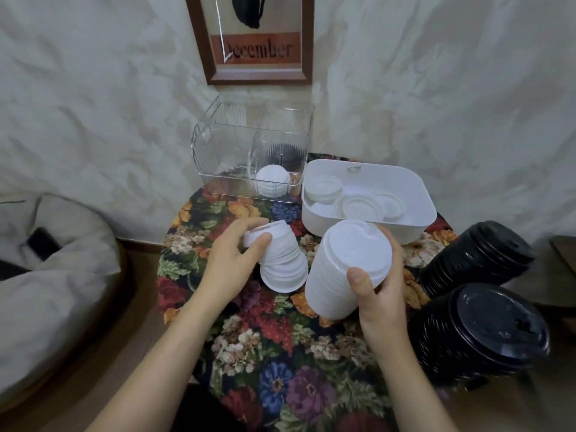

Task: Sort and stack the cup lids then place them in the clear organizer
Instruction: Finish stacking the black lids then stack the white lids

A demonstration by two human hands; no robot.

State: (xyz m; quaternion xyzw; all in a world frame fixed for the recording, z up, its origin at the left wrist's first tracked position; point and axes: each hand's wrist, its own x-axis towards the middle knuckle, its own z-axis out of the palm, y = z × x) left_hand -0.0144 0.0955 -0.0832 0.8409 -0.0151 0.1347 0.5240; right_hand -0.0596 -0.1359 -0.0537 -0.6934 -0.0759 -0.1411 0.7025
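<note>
My left hand (232, 257) grips a tilted stack of small white lids (280, 260) near its top. A taller stack of large white lids (343, 269) is held by my right hand (381, 285), thumb on the top lid's rim. The clear organizer (218, 145) stands at the back of the table, with a short stack of small white lids (270, 183) in its right compartment. A white bin (414, 194) to its right holds several loose white lids (358, 205). Two stacks of black lids (480, 332) (477, 254) stand at the right.
The round table wears a floral cloth (274, 338). A framed "December" picture (258, 51) hangs on the wall behind the organizer. A pale cushion (46, 275) lies on the floor to the left.
</note>
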